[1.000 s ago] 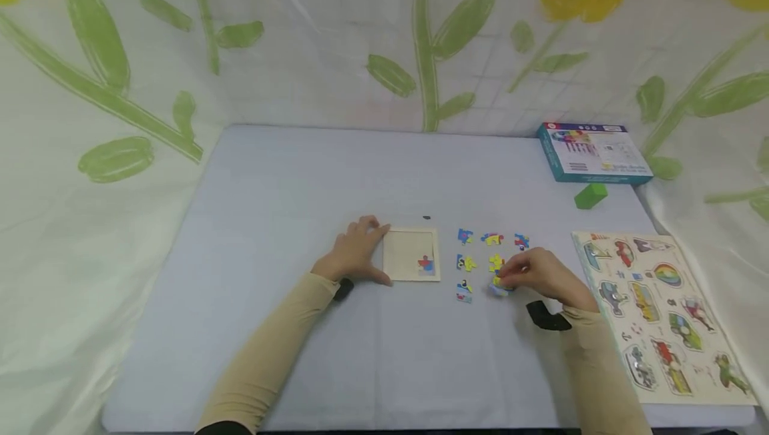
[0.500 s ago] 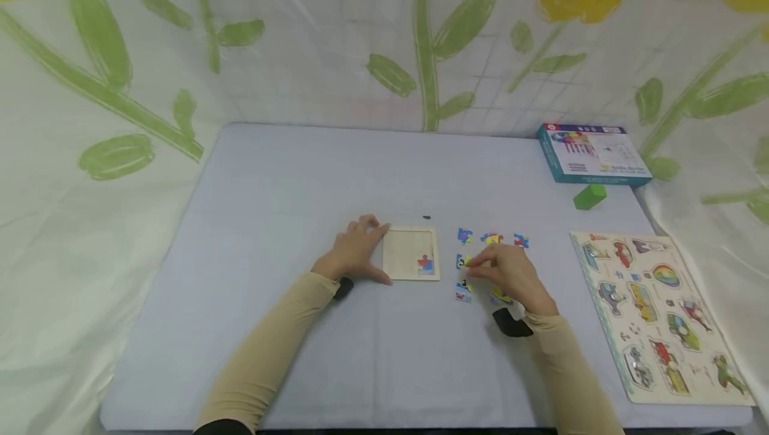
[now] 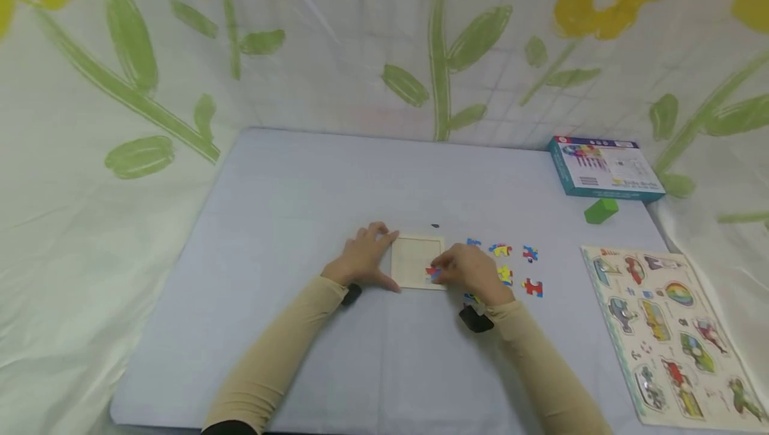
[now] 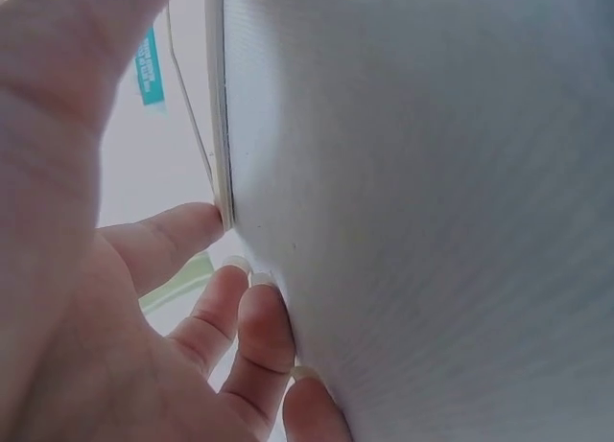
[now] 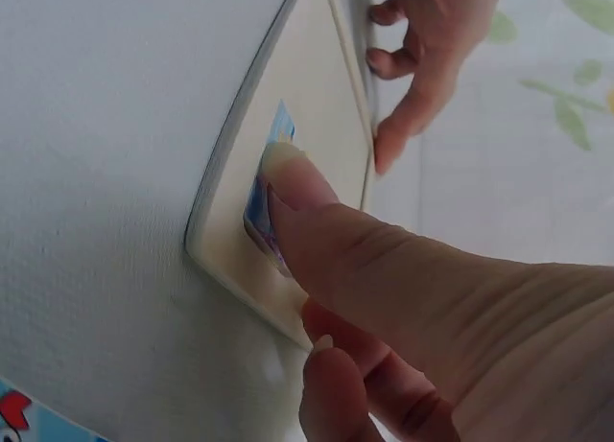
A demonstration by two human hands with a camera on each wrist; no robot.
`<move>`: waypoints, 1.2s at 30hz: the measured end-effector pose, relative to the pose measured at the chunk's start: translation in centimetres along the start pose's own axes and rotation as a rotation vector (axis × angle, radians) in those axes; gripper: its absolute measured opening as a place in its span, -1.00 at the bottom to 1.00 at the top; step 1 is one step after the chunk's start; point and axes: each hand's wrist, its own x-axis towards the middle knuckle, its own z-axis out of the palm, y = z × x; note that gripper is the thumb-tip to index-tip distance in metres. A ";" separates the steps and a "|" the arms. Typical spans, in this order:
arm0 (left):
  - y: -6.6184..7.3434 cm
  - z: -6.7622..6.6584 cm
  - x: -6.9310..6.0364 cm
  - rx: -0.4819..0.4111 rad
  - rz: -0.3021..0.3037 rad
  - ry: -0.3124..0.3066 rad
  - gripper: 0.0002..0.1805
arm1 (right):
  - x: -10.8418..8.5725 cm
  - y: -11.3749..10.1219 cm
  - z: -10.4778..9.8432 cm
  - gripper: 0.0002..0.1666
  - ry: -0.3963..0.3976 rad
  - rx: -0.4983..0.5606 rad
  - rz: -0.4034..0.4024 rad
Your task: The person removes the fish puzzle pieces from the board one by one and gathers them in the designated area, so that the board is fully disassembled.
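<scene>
A small square wooden puzzle tray (image 3: pixel 414 255) lies on the table. My left hand (image 3: pixel 362 260) holds its left side, thumb at the near corner and index finger at the far corner; the left wrist view shows that fingertip against the tray's edge (image 4: pixel 223 164). Over the tray's right side, my right hand (image 3: pixel 474 271) pinches a puzzle piece; in the right wrist view the thumb covers part of the blue piece (image 5: pixel 257 207). A red and blue piece (image 3: pixel 432 274) shows beside those fingertips. Loose pieces, such as a yellow one (image 3: pixel 504 275) and a red one (image 3: pixel 532 287), lie right of the tray.
A large picture puzzle board (image 3: pixel 651 291) lies along the table's right side. Behind it are a green block (image 3: pixel 601 211) and a flat printed box (image 3: pixel 607 167). A small dark bit (image 3: pixel 435 225) lies beyond the tray. A flower-painted sheet (image 3: pixel 336 68) hangs behind the table.
My right hand has moved left from the loose pieces to the tray, after reaching among the left column of pieces. The left hand stays at the tray. The head view has shifted slightly.
</scene>
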 end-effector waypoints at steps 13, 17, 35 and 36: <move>0.5 0.2 -0.3 0.002 -0.007 -0.020 0.31 | -1.6 0.9 1.0 -0.91 0.125 0.196 -0.078; 0.3 0.2 -0.1 0.009 -0.004 -0.022 0.31 | -1.8 0.9 1.1 -0.92 0.147 0.214 -0.103; -0.2 0.3 0.4 0.029 0.001 0.005 0.32 | -7.3 8.1 -4.6 -0.79 0.253 0.259 0.034; -0.3 0.4 0.4 0.029 0.000 0.004 0.32 | -8.0 8.8 -5.0 -0.77 0.225 0.242 0.063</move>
